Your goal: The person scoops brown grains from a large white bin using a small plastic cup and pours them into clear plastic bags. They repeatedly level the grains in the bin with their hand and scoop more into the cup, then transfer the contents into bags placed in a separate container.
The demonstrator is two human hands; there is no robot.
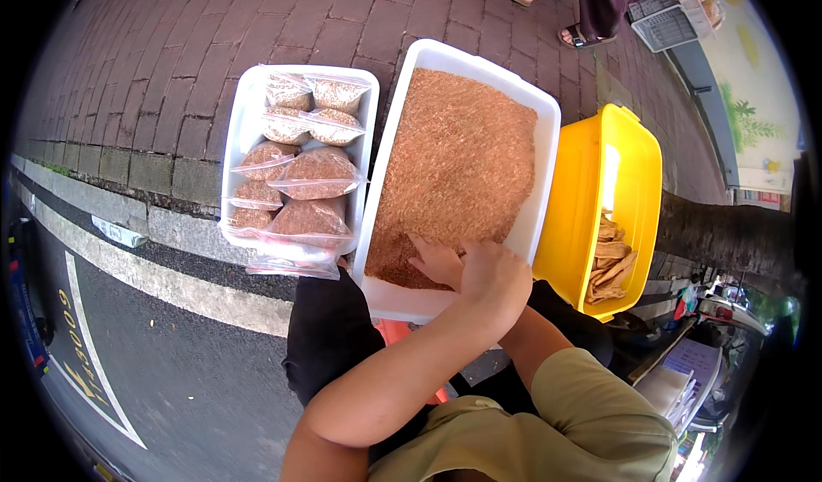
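Note:
A white plastic tub (546, 129) in front of me holds a broad bed of reddish-brown grain (462, 154), darker at the near left corner. My forearms cross over its near edge. My left hand (494, 273) is on top, bent at the wrist, its fingertips down at the grain and partly hidden. Reaching out beneath it, my right hand (440, 262) touches the darker grain, two digits spread and the rest covered by my left hand. Left of the tub, a smaller white tray (247, 106) carries several zip bags of brown grain (318, 174) and zip bags of paler grain (337, 93).
A yellow plastic tub (632, 129) with dried tan pieces (610, 270) stands at the right. Someone's sandalled feet (584, 36) are on the brick paving (308, 7), near a grey crate (664, 23). A tree trunk (725, 231) lies beyond; a kerb (160, 283) borders the road at left.

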